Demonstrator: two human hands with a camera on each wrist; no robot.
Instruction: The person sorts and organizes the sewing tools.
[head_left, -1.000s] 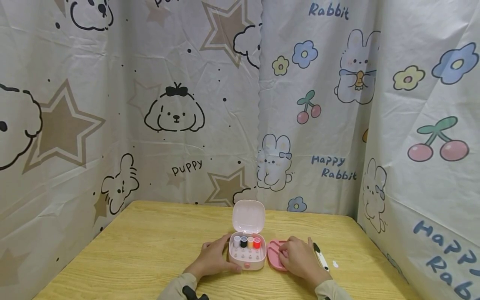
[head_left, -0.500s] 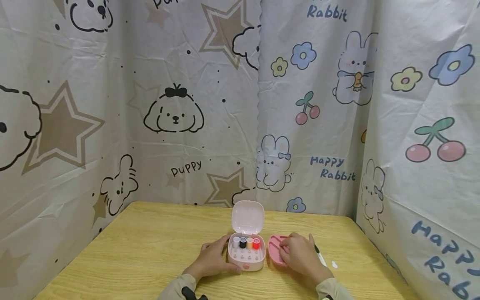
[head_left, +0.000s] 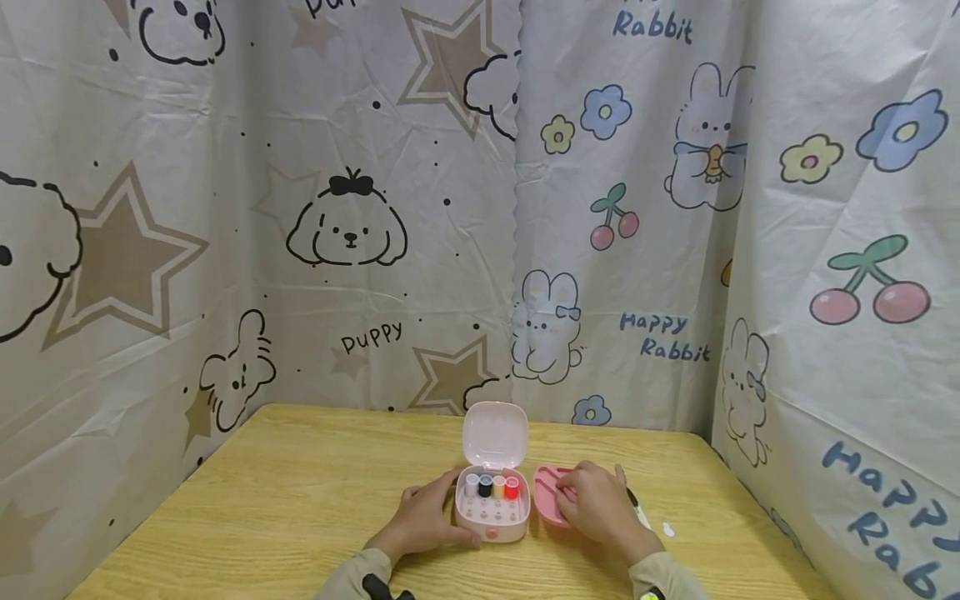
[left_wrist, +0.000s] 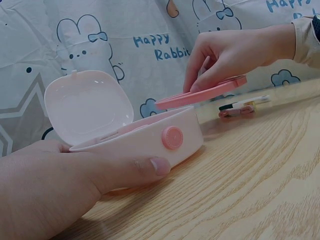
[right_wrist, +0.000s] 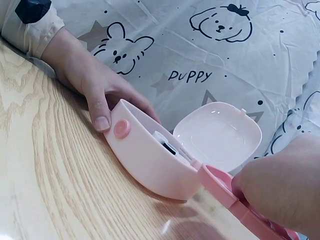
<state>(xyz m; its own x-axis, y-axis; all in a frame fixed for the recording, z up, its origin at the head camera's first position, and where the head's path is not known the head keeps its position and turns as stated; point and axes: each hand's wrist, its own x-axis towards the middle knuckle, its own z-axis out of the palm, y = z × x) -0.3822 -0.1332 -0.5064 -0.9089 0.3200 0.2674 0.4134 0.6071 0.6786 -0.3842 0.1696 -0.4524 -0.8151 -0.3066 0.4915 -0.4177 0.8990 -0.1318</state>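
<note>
A pale pink sewing box (head_left: 492, 527) stands on the table with its lid (head_left: 496, 435) tipped back. Several thread spools (head_left: 486, 486), white, black, peach and red, form a row behind bare pegs. My left hand (head_left: 425, 518) holds the box from the left, thumb along the front near the round pink button (left_wrist: 172, 137) and the other fingers partly hidden behind the side. Just right of the box, my right hand (head_left: 597, 506) pinches a darker pink compartment tray (head_left: 549, 497). The left wrist view shows this tray raised above the table, its near end close to the box rim.
Right of the right hand lies a slim white-and-black tool (head_left: 637, 508), partly covered by the hand. A small white piece (head_left: 668, 529) is farther right on the wooden table (head_left: 322, 467). Printed curtains (head_left: 450, 275) surround the table's back and sides.
My right hand has moved slightly up and away with the pink tray, shifting it a little toward the back. My left hand and the box stay in place.
</note>
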